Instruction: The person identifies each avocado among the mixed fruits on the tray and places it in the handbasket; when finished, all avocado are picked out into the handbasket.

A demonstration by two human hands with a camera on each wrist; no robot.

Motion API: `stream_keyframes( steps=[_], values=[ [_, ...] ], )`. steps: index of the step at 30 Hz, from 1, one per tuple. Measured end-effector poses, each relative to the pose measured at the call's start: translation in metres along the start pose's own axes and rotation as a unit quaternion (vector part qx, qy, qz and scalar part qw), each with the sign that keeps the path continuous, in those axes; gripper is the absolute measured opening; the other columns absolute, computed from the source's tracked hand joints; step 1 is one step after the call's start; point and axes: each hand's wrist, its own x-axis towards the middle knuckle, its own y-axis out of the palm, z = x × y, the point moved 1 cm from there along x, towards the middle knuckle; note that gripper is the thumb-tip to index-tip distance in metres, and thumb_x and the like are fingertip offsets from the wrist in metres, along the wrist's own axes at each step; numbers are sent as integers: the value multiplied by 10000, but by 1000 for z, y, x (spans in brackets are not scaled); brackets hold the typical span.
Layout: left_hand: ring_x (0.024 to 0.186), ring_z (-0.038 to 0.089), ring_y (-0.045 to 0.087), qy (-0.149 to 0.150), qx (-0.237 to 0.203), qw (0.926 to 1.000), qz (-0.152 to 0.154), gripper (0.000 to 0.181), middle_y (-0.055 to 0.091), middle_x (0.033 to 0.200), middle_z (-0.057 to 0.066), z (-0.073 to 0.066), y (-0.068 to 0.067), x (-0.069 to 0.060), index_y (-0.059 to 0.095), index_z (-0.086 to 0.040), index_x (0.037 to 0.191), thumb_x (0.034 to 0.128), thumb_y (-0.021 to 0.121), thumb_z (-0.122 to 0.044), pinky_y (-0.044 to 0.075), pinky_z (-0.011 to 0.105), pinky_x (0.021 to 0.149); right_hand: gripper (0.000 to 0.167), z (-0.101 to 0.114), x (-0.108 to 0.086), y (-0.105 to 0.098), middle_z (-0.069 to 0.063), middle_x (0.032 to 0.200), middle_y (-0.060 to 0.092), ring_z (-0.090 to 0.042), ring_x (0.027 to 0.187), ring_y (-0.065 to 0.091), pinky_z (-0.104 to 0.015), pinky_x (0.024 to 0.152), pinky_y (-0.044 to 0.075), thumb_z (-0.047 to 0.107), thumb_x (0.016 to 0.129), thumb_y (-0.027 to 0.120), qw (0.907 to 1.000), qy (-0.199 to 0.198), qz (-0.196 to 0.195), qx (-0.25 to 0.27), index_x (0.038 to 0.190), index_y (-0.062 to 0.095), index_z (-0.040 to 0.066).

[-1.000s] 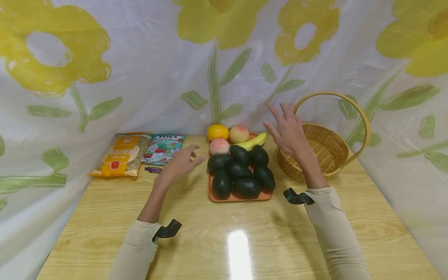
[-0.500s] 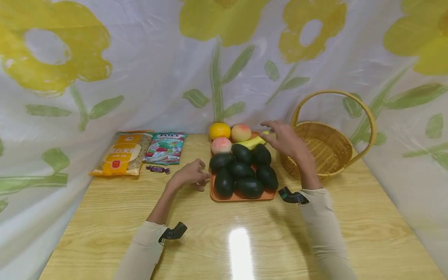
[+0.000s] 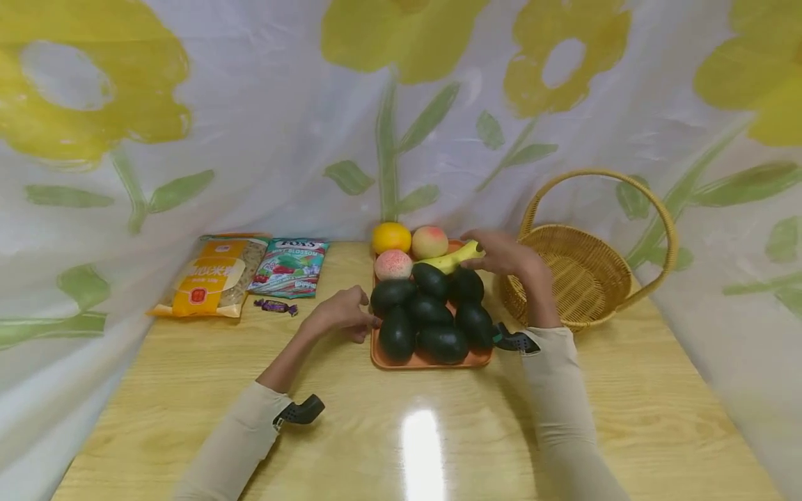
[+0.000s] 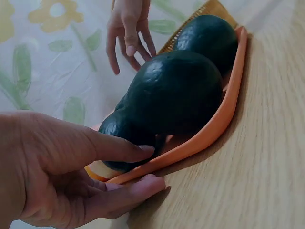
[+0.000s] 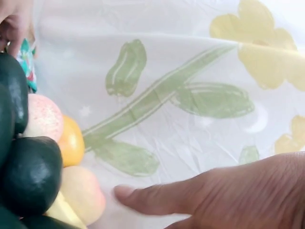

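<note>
An orange tray (image 3: 432, 363) carries several dark green avocados (image 3: 441, 344), two peaches (image 3: 393, 265), an orange fruit (image 3: 391, 238) and a banana (image 3: 452, 260). My left hand (image 3: 341, 314) is at its left edge. In the left wrist view that hand (image 4: 71, 171) has one digit over the rim beside an avocado (image 4: 174, 90) and another outside it, with a gap between; firm contact cannot be made out. At the banana's right end, my right hand (image 3: 510, 261) stands with fingers spread behind it. The right wrist view shows the right hand's thumb (image 5: 162, 195) extended, gripping nothing visible.
A wicker basket (image 3: 579, 271) with a tall handle stands right of the tray, close to my right hand. On the left lie a yellow food bag (image 3: 209, 278), a teal candy bag (image 3: 290, 268) and a purple wrapped candy (image 3: 276, 306). A floral cloth hangs behind.
My right hand has come down and left from above the basket's near side to the banana's end. My left hand has moved right and down from near the candy bag to the tray's edge.
</note>
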Motion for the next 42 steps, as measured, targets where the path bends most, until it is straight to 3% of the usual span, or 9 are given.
stream_keyframes(
  steps=[3, 6, 8, 10, 18, 25, 30, 36, 42],
  values=[
    [553, 132, 696, 11, 80, 10000, 56, 406, 702, 703, 68, 0, 0, -3, 584, 16, 1092, 905, 794, -277, 559, 197, 573, 711, 3, 3, 2, -274, 1561, 480, -471, 1346, 556, -590, 1140, 483, 248, 1021, 671, 9962, 188, 848, 20, 1609, 334, 31],
    [537, 125, 700, 89, -16, 9997, 207, 319, 713, 670, 66, 2, 3, -3, 640, 1, 948, 905, 800, -272, 574, 202, 552, 736, 6, 3, 5, -262, 1518, 516, -431, 1225, 638, -534, 1040, 576, 270, 1035, 656, 9842, 609, 1645, 223, 1640, 277, 92],
    [533, 122, 707, 77, -134, 9994, 305, 295, 718, 646, 58, 5, 5, -4, 663, -15, 848, 902, 810, -266, 587, 207, 548, 714, 7, 3, 7, -253, 1460, 554, -413, 1114, 689, -499, 936, 632, 281, 1034, 659, 9755, 939, 1954, 378, 1629, 302, 114],
    [528, 121, 713, 32, -250, 9990, 375, 296, 719, 627, 53, 7, 6, -4, 676, -25, 778, 897, 819, -255, 600, 215, 547, 688, 9, 4, 9, -244, 1465, 547, -411, 1121, 698, -498, 936, 642, 280, 1032, 664, 9697, 1092, 2115, 558, 1612, 333, 117],
    [544, 121, 719, -117, -590, 9978, 267, 303, 724, 718, 122, 4, 12, -12, 579, 24, 1004, 887, 814, -126, 619, 237, 549, 620, 12, 6, 12, -188, 1450, 504, -390, 995, 748, -463, 859, 672, 318, 990, 724, 9624, 1335, 2286, 616, 1537, 460, 195],
    [522, 144, 684, -353, -772, 9964, -79, 378, 663, 744, 134, -5, 31, -22, 492, 16, 1095, 878, 789, -70, 616, 255, 519, 598, 11, -1, 17, -187, 1426, 523, -368, 1066, 726, -452, 892, 668, 340, 967, 753, 9532, 1566, 2498, 667, 1499, 500, 244],
    [511, 142, 670, -284, -855, 9957, -208, 416, 638, 757, 135, -8, 38, -21, 460, 15, 1150, 881, 773, -36, 622, 274, 510, 600, 4, -4, 18, -231, 1497, 454, -348, 1147, 681, -463, 876, 672, 294, 983, 736, 9548, 1318, 2520, 861, 1515, 481, 185],
    [514, 125, 686, -320, -871, 9950, -359, 357, 680, 723, 123, -3, 34, -14, 530, 2, 1060, 861, 810, -94, 607, 230, 517, 555, -5, -1, 23, -197, 1512, 433, -310, 1234, 611, -482, 889, 669, 242, 992, 723, 9569, 934, 2492, 1163, 1478, 480, 128],
    [515, 122, 696, -365, -992, 9940, -271, 336, 688, 715, 120, 2, 29, -12, 564, 11, 1044, 860, 822, -100, 621, 248, 533, 533, -9, 0, 27, -180, 1478, 468, -269, 1217, 600, -505, 922, 656, 253, 995, 719, 9593, 880, 2397, 1204, 1458, 485, 128]
  ],
)
